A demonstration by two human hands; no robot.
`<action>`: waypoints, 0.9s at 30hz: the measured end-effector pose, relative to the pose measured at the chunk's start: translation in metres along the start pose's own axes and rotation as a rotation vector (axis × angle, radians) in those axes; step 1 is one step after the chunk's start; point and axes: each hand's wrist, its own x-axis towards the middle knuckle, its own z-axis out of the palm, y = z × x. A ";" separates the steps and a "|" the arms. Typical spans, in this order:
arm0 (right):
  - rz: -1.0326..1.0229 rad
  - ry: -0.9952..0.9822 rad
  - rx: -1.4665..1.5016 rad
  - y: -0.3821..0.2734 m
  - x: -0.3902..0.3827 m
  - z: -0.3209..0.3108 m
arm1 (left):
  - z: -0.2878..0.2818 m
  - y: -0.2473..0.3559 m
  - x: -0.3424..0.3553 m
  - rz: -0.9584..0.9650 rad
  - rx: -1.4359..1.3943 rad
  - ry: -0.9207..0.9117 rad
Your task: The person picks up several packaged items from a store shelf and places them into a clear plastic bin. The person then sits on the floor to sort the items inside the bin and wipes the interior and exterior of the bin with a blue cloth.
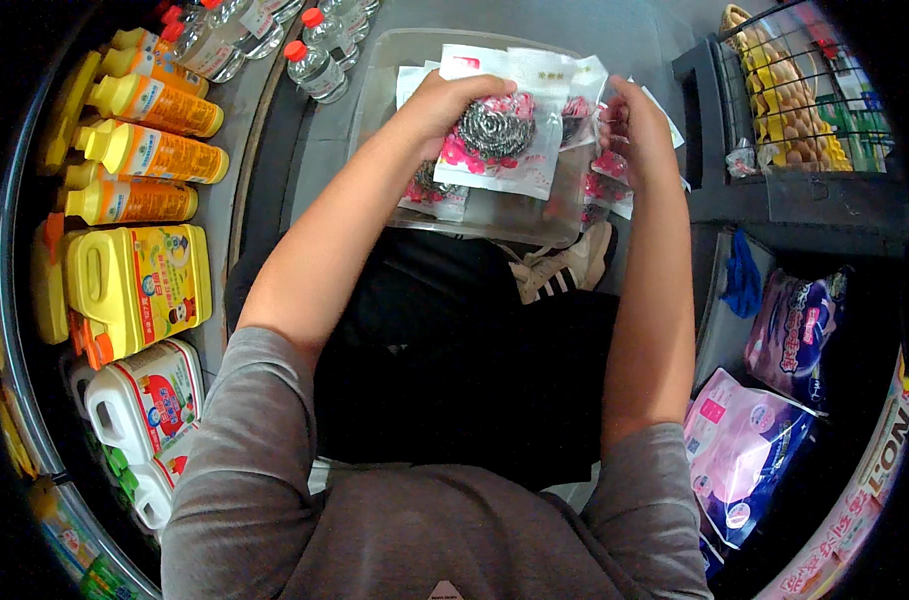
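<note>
My left hand [453, 98] grips the top of a clear packet holding a steel wool scourer [495, 132] with pink print. My right hand [635, 125] holds another such packet [607, 165] by its edge, close beside the first. Both hands hover over a clear plastic bin [495, 215] on the floor. Several more scourer packets [430, 190] lie in that bin. My black-trousered legs and a striped shoe [565, 268] sit just below the bin.
Yellow and orange detergent bottles [150, 150] and white jugs [145, 395] line the left shelf. Clear red-capped bottles [315, 65] stand at top. A wire basket [805, 100] with yellow goods is at the upper right; pink and blue bags [745, 450] lie at the right.
</note>
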 end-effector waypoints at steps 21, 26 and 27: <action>0.127 -0.400 0.080 0.021 0.005 0.022 | -0.007 -0.006 0.014 -0.159 -0.321 0.145; -0.294 -0.362 -0.258 0.009 -0.026 0.037 | -0.003 -0.009 0.012 0.007 -0.254 0.231; -0.298 -0.356 -0.263 0.008 -0.028 0.041 | -0.004 -0.011 0.014 0.010 -0.257 0.223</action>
